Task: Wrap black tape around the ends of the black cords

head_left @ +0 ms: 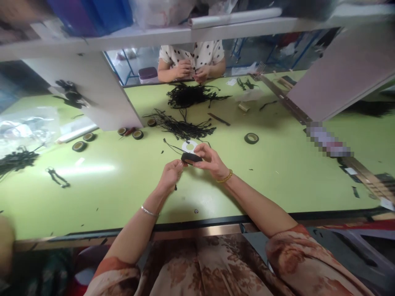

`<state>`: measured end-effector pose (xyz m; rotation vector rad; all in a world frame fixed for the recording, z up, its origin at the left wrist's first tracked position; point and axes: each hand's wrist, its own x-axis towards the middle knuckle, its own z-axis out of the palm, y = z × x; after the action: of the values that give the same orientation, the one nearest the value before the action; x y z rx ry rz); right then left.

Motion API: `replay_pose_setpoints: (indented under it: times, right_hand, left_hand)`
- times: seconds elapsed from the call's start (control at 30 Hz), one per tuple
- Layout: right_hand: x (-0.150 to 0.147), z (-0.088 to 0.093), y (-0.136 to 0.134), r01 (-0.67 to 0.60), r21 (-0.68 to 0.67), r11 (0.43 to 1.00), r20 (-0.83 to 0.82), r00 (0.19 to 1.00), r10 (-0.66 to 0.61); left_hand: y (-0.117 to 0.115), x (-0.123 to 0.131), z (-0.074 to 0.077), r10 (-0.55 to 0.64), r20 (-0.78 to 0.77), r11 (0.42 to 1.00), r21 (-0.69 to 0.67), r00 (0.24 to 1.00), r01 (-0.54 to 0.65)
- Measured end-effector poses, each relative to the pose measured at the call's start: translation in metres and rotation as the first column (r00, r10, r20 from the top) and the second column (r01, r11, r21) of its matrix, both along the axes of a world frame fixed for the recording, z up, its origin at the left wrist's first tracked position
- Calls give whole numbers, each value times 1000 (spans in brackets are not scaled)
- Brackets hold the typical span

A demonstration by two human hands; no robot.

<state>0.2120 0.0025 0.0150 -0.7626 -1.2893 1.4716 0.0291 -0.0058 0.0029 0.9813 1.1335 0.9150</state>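
My right hand (212, 161) grips a roll of black tape (191, 158) between thumb and fingers, tilted over the table. Close beside it, my left hand (171, 174) is closed in a pinch on a thin black cable (173, 145). One end of that cable sticks out toward the upper left, and a short dark end hangs below the left hand. A white ring (187, 145) lies just behind the tape roll. Beyond it on the green table is a loose pile of black cables (188, 126).
Another person (193, 61) sits across the table behind a second black cable pile (191, 95). More tape rolls (251, 138) lie around. Pliers (57, 177) rest at the left. Upright panels (89, 90) hold up a loaded shelf (173, 33). A metal rail (284, 98) runs along the right.
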Motion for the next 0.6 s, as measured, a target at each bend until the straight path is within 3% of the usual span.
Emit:
replay_pose_setpoints:
  times: [0.13,0.27,0.33,0.43,0.53,0.6]
  right_hand:
    - [3,-2,3,-72,87,994,58,996,67]
    - [2,-4,4,-187,111,976,101,979,176]
    - [2,-7,6,-174,63,983,64,983,170]
    - [9,-10,18,41,-44,998,-2,999,-41]
    - [31,-10,52,298,-129,946,64,954,-292]
    - [55,-8,87,402,-103,910,161,909,-383]
  left_hand:
    - [-1,0,5,73,180,996,-55,981,-64]
    - [-3,-2,10,134,179,990,12,975,-139]
    - [-4,-4,12,133,131,987,70,982,-143]
    - [-5,-6,14,74,18,988,137,997,-76]
    - [-6,-3,12,-35,-36,991,130,999,39]
    - [-7,1,10,-101,-40,991,83,994,105]
